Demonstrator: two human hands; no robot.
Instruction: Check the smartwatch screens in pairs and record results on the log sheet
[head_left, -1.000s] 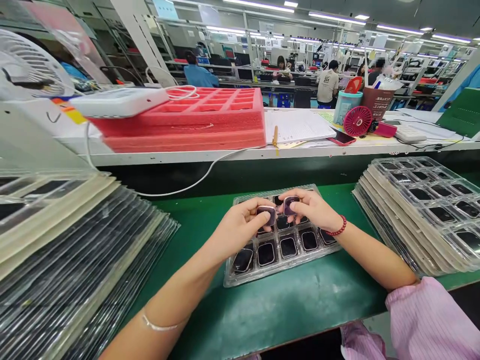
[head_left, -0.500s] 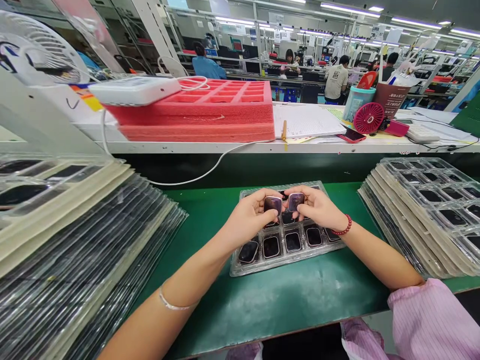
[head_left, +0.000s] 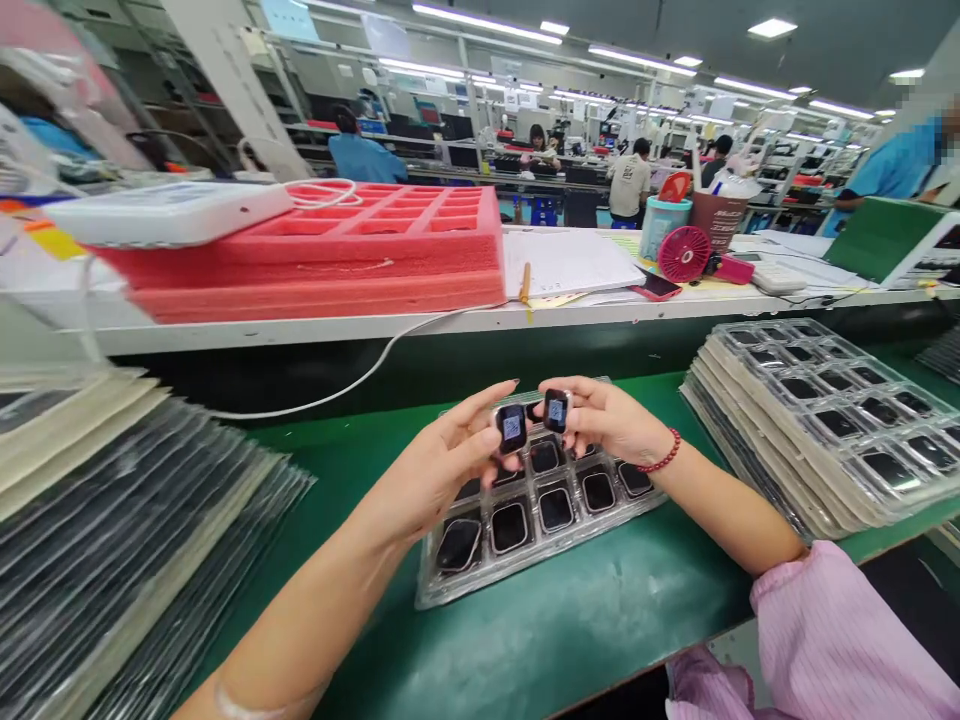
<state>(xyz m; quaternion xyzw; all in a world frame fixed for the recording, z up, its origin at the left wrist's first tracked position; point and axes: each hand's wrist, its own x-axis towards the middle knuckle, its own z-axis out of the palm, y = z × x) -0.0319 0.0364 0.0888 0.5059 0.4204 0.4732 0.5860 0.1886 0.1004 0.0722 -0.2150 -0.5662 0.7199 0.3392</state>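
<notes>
My left hand (head_left: 457, 455) pinches a square smartwatch body (head_left: 511, 428) between thumb and fingers, its dark face showing a pale code-like pattern. A second smartwatch body (head_left: 556, 410), with a similar lit pattern, is gripped by my right hand (head_left: 611, 420), which wears a red bead bracelet. The two watches are held close side by side but apart, above a clear plastic tray (head_left: 480, 580). Dark square watch bodies (head_left: 556, 508) sit in the tray's compartments; one at the near left (head_left: 459, 545) lies askew. My hands hide part of the tray's far rows.
Stacked plastic trays (head_left: 150, 560) rise at the left; another stack (head_left: 810, 430) holding watches stands at the right. Behind, a white shelf (head_left: 420, 325) carries red foam (head_left: 322, 270), a white device (head_left: 172, 212), papers and a pink fan (head_left: 685, 254). A person in blue (head_left: 896, 165) is at the far right.
The watch faces, dark before, now show lit patterns and are turned more toward me. My view has swung right, so the scene sits further left, and a person in blue appears at right.
</notes>
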